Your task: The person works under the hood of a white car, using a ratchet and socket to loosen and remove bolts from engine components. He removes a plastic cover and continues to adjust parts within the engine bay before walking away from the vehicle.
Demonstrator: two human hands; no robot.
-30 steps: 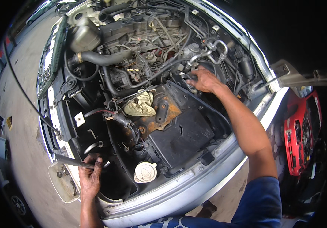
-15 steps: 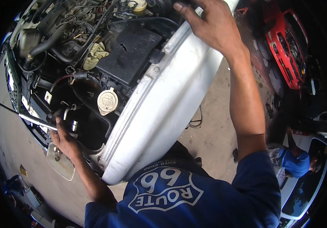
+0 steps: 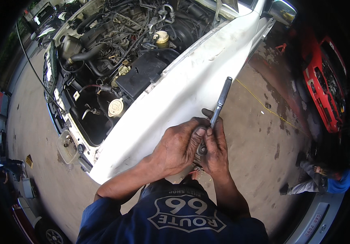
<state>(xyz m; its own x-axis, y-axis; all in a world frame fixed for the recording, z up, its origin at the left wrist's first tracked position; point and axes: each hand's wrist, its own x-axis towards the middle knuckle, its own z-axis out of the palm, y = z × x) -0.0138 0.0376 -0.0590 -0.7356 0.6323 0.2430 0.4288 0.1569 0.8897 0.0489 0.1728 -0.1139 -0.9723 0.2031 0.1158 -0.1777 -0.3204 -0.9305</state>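
Observation:
A chrome ratchet wrench (image 3: 222,97) is held up in front of my chest, beside the car's white fender (image 3: 175,93). My right hand (image 3: 216,151) is closed around its lower part, and the handle sticks up past the fingers. My left hand (image 3: 179,142) is closed too, its thumb and fingers pressed against the tool's lower end. Fingers hide most of that end, so I cannot tell whether a socket is on it.
The open engine bay (image 3: 118,49) lies ahead to the left, with a black box cover (image 3: 144,75) and a cream reservoir cap (image 3: 116,107). A clear plastic container (image 3: 66,146) sits by the front corner. At right are a red bumper (image 3: 321,85), a yellow cord (image 3: 260,95) and a person in blue (image 3: 339,181).
My left hand has come out from the front of the engine bay, and my right has left the fender's top. Both now meet at the ratchet wrench before my chest.

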